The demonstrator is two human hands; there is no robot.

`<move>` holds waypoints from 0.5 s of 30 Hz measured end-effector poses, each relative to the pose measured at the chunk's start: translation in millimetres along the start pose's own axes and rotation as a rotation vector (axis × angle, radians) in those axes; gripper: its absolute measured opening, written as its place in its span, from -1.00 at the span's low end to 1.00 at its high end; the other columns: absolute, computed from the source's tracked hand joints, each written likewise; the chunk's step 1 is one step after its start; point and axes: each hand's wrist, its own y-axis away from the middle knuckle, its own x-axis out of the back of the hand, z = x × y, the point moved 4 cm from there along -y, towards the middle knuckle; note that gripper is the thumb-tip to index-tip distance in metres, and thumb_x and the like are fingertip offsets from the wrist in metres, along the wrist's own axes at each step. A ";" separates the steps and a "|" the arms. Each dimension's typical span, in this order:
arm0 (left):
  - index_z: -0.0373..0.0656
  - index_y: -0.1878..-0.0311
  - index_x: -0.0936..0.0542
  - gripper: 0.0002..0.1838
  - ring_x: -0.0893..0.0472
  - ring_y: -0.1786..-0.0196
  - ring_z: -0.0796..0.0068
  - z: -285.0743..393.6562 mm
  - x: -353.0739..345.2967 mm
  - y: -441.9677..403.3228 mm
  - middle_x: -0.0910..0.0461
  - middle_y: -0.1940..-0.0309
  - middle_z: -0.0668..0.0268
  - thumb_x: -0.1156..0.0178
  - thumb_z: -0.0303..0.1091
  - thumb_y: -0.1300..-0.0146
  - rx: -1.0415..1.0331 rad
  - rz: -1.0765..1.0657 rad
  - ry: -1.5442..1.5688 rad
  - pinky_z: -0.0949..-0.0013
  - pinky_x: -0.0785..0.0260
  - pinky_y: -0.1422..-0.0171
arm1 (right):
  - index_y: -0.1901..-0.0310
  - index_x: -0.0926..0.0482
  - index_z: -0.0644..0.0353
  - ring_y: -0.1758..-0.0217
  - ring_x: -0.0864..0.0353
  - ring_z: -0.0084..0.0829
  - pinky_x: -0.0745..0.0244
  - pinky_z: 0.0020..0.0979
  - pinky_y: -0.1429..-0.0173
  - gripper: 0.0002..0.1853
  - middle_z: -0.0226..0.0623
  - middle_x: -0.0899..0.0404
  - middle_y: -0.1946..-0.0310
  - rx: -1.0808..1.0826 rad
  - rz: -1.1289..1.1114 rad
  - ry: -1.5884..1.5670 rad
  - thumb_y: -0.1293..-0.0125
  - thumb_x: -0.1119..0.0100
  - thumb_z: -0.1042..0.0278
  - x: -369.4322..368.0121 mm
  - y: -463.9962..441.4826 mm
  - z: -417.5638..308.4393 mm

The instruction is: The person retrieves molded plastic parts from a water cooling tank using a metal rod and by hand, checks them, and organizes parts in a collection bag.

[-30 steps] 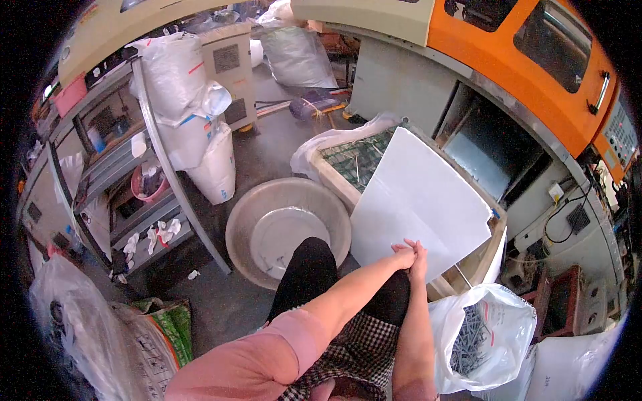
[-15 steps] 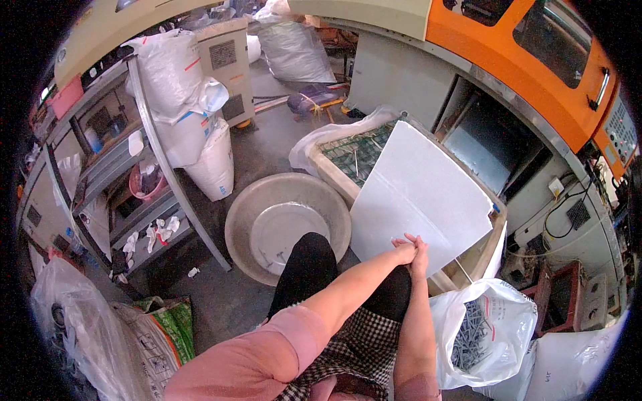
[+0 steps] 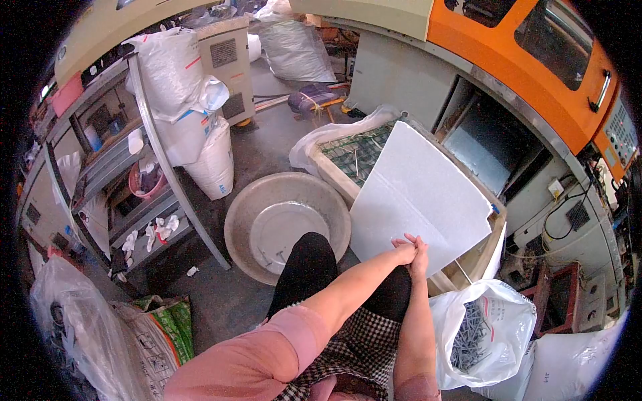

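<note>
My left hand and my right hand are clasped together above my right knee, fingers closed around each other. No object shows in either of them. Just beyond my fingers, a white board lies slanted across a large crate. Green mesh-like material and thin rods show in the crate's uncovered part. To the right of my forearm stands an open white bag holding many dark grey, thin rod-like parts. In front of my left knee is a wide round basin with a few small pieces at its bottom.
A metal rack stands at the left, with stacked white sacks behind it. Plastic bags fill the lower left. An orange machine spans the upper right, and a reddish-brown crate sits below it.
</note>
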 end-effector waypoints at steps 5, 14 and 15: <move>-0.20 -0.24 -0.37 -0.35 -0.38 -0.22 -0.08 -35.5 -33.8 -48.5 -0.42 -0.13 -0.13 0.36 0.12 -0.39 -0.108 0.074 0.114 0.06 -0.09 -0.35 | -0.04 -0.41 0.42 0.07 -0.58 0.04 -0.48 -0.12 -0.01 -0.38 0.18 -0.56 0.16 0.010 -0.016 0.008 -0.38 0.20 -0.11 -0.2 0.2 -0.9; -0.24 -0.22 -0.37 -0.30 -0.37 -0.23 -0.12 2.4 5.7 9.1 -0.41 -0.12 -0.19 0.39 0.18 -0.37 -0.036 0.037 0.044 -0.07 0.02 -0.37 | -0.06 -0.39 0.43 0.08 -0.58 0.03 -0.49 -0.12 0.01 -0.38 0.15 -0.56 0.20 -0.012 -0.005 -0.025 -0.37 0.17 -0.11 1.4 -0.3 1.2; -0.25 -0.22 -0.37 -0.29 -0.37 -0.23 -0.13 4.8 7.1 9.9 -0.41 -0.11 -0.19 0.39 0.18 -0.37 -0.034 0.036 0.036 -0.09 0.03 -0.37 | -0.06 -0.39 0.43 0.08 -0.58 0.03 -0.50 -0.12 0.01 -0.38 0.14 -0.56 0.20 -0.010 -0.005 -0.028 -0.37 0.17 -0.11 1.9 -0.8 1.8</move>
